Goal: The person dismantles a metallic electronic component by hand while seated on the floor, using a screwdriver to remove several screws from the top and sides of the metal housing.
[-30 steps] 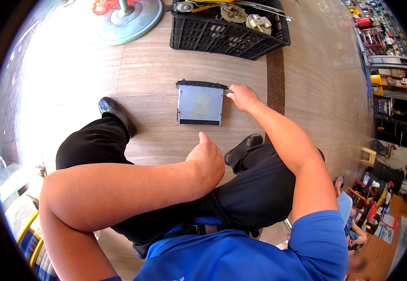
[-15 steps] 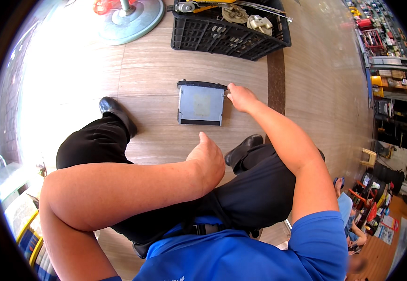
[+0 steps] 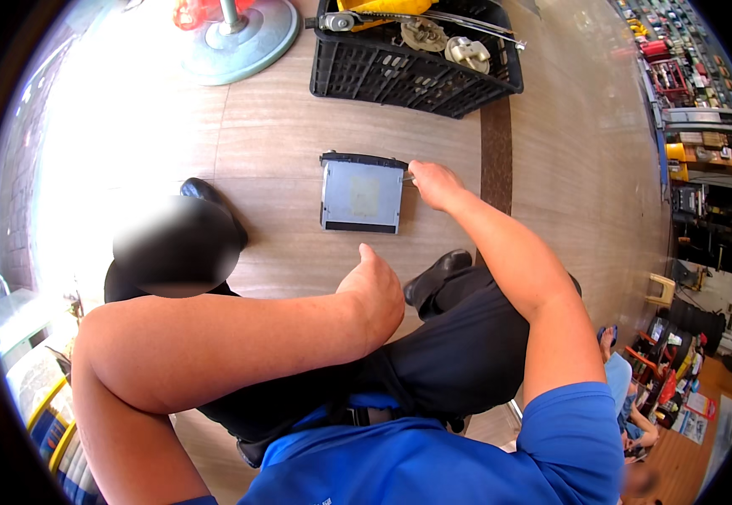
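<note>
A flat grey metal box with a black front strip, like a car stereo unit (image 3: 341, 198), lies on the floor in front of me, a pale label on its top. My right hand (image 3: 436, 184) is at its upper right corner. Its fingers are closed in a pinch on a thin, metal-looking rod (image 3: 409, 178), which reaches to the box's right side; the rod's kind is too small to make out. My left hand (image 3: 376, 290) hangs nearer to me, apart from the box. Its thumb sticks out toward the box, while the other fingers are hidden.
Beyond the box stands a black plastic crate (image 3: 416, 80) with metal and yellow parts inside. A round grey stand base (image 3: 252, 46) is to its left. My black shoes (image 3: 442, 273) flank the box. At far right are crowded shelves (image 3: 711, 156) and a seated person (image 3: 627, 396).
The whole scene sits slightly lower in the picture. My right hand stays at the box's right side with the rod, and my left hand keeps its pose.
</note>
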A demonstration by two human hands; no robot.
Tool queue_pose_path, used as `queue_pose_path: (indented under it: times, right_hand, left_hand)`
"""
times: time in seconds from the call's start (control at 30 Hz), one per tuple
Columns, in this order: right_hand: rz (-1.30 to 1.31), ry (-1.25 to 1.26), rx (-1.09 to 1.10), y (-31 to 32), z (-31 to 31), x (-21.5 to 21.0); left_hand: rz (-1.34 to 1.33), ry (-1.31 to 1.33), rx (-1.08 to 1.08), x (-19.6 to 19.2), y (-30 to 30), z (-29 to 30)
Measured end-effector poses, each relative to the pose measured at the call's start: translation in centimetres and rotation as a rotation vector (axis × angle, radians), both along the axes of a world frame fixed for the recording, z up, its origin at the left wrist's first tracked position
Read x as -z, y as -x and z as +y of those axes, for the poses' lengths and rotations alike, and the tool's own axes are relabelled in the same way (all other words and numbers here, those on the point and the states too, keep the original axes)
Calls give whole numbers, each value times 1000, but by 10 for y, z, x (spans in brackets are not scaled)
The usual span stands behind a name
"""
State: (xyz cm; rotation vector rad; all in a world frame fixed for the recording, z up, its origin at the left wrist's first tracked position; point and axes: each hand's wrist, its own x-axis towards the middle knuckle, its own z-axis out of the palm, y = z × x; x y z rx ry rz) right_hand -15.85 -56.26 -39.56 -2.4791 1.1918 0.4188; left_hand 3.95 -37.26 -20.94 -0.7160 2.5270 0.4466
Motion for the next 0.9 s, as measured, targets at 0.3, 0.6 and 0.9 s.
queue_pose_path:
  times: [0.3,0.6,0.9]
  right_hand:
    - [123,17,84,-11,6,-27]
    - [67,-73,51,-4,0,-15]
    - [74,38,87,-2,1,-6]
  left_hand:
    - [23,18,-5,1,-1,0]
    - [18,36,4,0,-1,0]
    - [35,38,-10,1,-1,0]
